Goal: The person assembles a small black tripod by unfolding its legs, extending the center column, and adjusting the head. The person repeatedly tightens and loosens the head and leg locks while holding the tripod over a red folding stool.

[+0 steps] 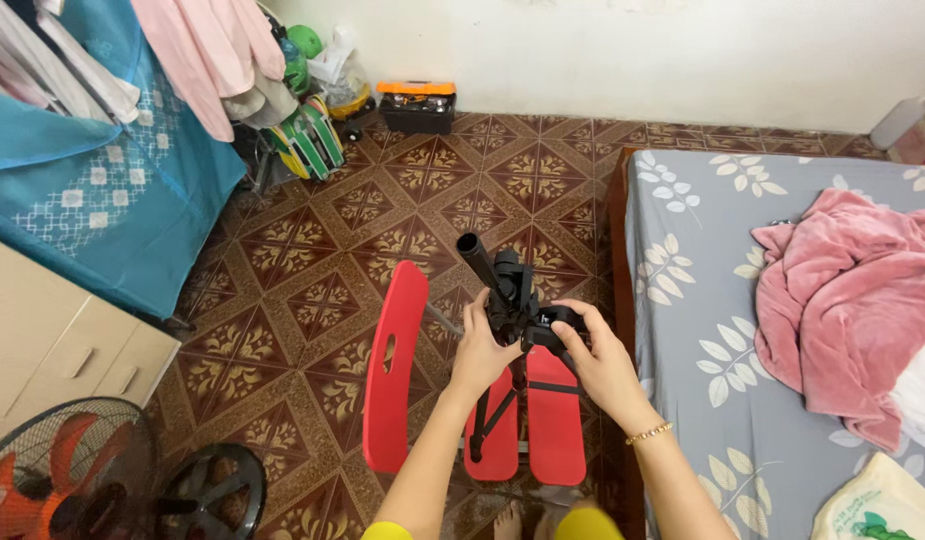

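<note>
Black tripod head (512, 295) sat gripped in our left hand (479, 350) and right hand (594, 352) above a red chair (402, 370); a slackened grip, we judged, risked toppling it.

Two bare arms come up from the bottom, just beside the red chair (397, 365). The left hand (482, 350) has nothing on it, no ring and no watch. The right hand (602, 360), on the far side of the chair, has a thin gold bead bracelet (648, 433) at the wrist. Bright yellow clothes (582, 525) peek in below the chair, and bare toes (509, 520) show there too.
</note>
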